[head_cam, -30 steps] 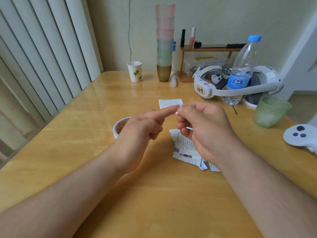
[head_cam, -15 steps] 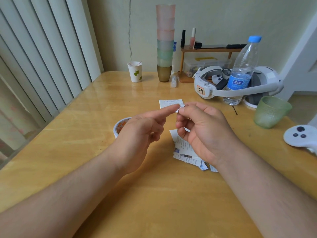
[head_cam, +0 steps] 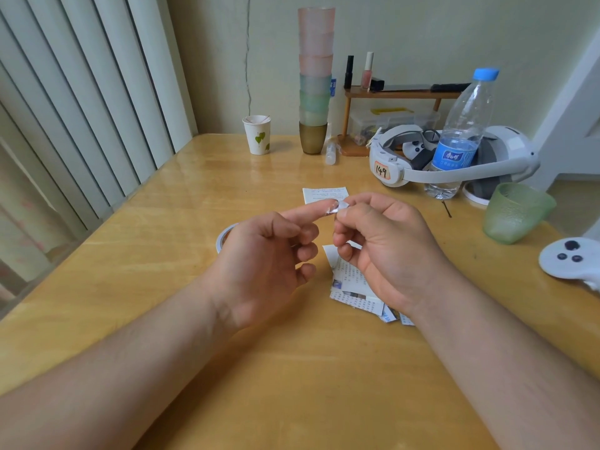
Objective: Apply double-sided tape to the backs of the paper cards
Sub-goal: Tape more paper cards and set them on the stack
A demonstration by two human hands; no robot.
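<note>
wooden table, two hands, one tape roll

I judge this a home room: varnished wooden table against a cream wall, white vertical window blinds, stacked frosted plastic cups, pink nail-polish bottle on a small wooden shelf.

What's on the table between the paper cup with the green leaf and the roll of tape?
Nothing: in the head view, only bare wooden table lies between the white paper cup and the white tape roll.
</note>
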